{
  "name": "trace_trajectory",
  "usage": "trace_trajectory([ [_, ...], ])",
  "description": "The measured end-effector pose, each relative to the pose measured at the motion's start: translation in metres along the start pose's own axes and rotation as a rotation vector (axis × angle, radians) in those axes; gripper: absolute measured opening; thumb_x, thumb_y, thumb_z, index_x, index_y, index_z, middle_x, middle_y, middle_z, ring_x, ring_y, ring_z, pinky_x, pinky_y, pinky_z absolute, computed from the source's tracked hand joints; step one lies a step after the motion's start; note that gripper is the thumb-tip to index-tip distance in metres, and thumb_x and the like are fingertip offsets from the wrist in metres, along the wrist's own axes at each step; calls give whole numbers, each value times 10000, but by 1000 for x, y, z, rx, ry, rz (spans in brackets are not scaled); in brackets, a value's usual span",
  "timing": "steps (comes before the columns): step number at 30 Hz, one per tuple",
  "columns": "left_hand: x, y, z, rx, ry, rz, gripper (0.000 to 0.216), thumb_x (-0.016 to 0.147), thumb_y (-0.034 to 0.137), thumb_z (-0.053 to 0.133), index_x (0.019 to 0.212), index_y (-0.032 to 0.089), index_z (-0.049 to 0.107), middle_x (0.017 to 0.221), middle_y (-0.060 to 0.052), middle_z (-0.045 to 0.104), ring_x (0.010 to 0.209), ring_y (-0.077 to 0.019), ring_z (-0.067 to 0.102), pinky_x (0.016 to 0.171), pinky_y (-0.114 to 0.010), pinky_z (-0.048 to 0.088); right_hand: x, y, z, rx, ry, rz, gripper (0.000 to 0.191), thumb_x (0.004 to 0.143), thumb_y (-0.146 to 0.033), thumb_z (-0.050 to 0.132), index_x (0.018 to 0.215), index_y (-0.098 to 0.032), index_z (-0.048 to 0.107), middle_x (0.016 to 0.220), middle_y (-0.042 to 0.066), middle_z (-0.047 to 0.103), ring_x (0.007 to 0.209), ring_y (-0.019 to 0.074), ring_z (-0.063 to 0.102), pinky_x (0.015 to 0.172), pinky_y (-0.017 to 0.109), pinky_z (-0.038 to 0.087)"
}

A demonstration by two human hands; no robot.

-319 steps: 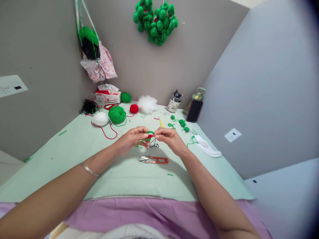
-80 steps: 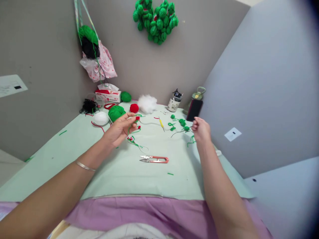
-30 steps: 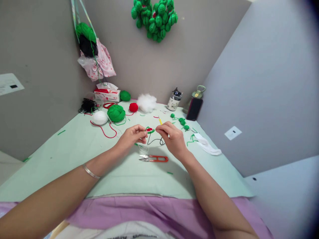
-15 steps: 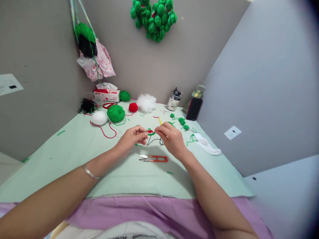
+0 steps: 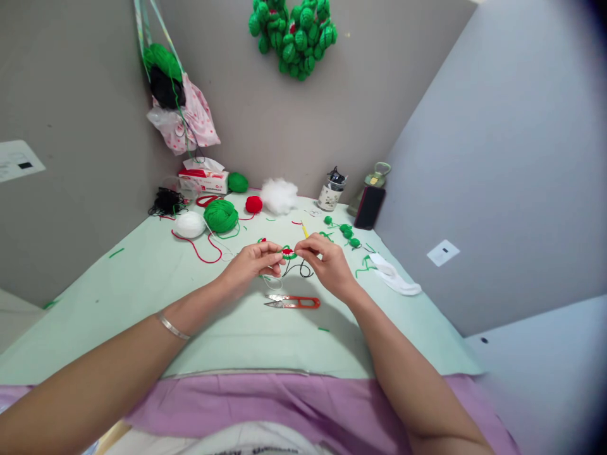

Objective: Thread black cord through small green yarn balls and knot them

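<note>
My left hand [image 5: 251,265] and my right hand [image 5: 322,262] meet above the middle of the pale green mat [image 5: 142,297]. Between their fingertips is a small green and red crochet piece [image 5: 287,253]. The left hand pinches its left side. The right hand's fingers are pressed together at its right side, and a black thread [image 5: 298,270] loops down from there. What the right fingers pinch is too small to make out. Red snips [image 5: 294,303] lie on the mat just in front of both hands.
At the back lie a green yarn ball [image 5: 221,216], a white ball [image 5: 190,225], a red ball [image 5: 253,204], white stuffing [image 5: 279,196], a tissue box [image 5: 203,180], a jar [image 5: 331,196] and a dark phone [image 5: 368,207]. Small green crochet pieces [image 5: 346,232] and a white cloth [image 5: 396,280] lie right.
About three seconds ago the hands were apart, the right one drawn out to the right. They have come back together at the crochet piece; over the last second they barely moved.
</note>
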State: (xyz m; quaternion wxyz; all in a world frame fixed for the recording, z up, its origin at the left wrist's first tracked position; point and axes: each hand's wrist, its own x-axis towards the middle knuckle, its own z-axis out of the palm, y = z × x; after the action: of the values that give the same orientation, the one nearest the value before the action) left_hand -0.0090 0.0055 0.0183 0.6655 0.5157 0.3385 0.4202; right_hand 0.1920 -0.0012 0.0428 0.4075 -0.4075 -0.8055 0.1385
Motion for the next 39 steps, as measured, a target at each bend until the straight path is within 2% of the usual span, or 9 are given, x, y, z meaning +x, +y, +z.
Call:
trace_trajectory([
  [9,0,3,1,-44,-1,9,275,742,343,749,877,150,609,822,-15,663,639,-99,584,694,-274,480,-1,-4,2,28,-4,6,95,915,-200,565,852,-200,636,784,12,585,684,126,493,641,254,387],
  [18,1,4,0,-97,12,0,283,744,327,751,927,162,610,834,-12,670,646,-96,579,704,-269,476,-1,-5,4,-147,69,38,188,907,-291,591,748,-193,573,729,11,542,641,127,464,615,262,363],
  [28,2,1,-1,-126,-8,-32,266,748,297,748,923,165,598,823,5,650,653,-83,582,706,-250,484,-2,-3,3,2,-62,134,230,901,-328,588,718,-191,558,632,-31,515,542,97,408,556,239,341],
  [33,2,1,-2,-112,-26,-16,263,731,302,759,885,172,589,807,5,660,637,-93,595,668,-246,476,-3,-2,4,50,-64,146,238,897,-350,584,722,-190,569,650,-21,524,559,100,417,544,234,342],
  [39,2,3,-4,-166,-48,-64,278,735,278,757,937,174,597,805,7,653,640,-86,592,676,-239,477,-1,-7,3,153,-78,185,217,887,-340,588,733,-188,572,624,-25,503,544,101,409,521,233,342],
])
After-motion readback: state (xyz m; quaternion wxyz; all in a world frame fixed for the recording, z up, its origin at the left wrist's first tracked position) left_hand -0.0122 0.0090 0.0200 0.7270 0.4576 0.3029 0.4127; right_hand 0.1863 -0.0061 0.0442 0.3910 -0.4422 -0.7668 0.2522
